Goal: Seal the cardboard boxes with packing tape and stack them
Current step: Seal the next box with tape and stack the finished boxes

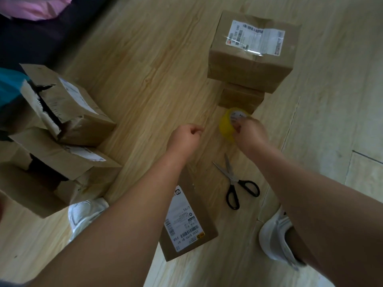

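Your right hand [249, 133] has its fingers clamped on the yellow tape roll [228, 123], held above the floor [145, 69] just in front of the stack of 2 sealed boxes [252, 56]. Your left hand [185, 137] is near it with fingers curled together. I cannot tell whether they pinch a tape end.

The roll looks light and stiff, so grip it through the core and let it turn. The free end will likely be thin, sticky and quick to fold onto itself, so keep it taut. The labelled box [202, 206] between your feet looks light but crushable. Lift it by 2 opposite sides, not by its flaps. The scissors [236, 183] lie just beside it.
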Demonstrator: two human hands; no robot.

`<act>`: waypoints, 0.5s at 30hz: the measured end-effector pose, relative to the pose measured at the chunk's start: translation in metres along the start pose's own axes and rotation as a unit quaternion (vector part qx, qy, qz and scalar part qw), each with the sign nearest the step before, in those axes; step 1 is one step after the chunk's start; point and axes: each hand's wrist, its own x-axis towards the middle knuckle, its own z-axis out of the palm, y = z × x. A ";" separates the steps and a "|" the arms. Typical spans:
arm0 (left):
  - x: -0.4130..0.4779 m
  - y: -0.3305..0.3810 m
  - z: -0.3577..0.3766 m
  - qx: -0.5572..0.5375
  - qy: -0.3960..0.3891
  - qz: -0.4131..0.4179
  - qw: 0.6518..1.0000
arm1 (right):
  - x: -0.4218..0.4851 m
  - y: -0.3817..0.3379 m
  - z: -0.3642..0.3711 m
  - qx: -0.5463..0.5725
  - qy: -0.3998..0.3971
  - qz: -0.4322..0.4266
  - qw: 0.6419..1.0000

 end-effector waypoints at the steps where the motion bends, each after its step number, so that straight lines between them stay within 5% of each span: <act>1: 0.001 -0.001 0.001 0.000 0.001 0.001 1.000 | 0.003 0.001 0.002 -0.043 -0.006 -0.010 0.999; 10: -0.010 -0.015 -0.012 -0.040 0.052 -0.033 0.997 | -0.003 0.000 0.014 -0.179 -0.044 -0.037 0.982; 15: -0.046 -0.027 -0.028 -0.020 0.119 -0.018 0.993 | -0.027 -0.009 0.006 0.015 -0.021 -0.013 1.000</act>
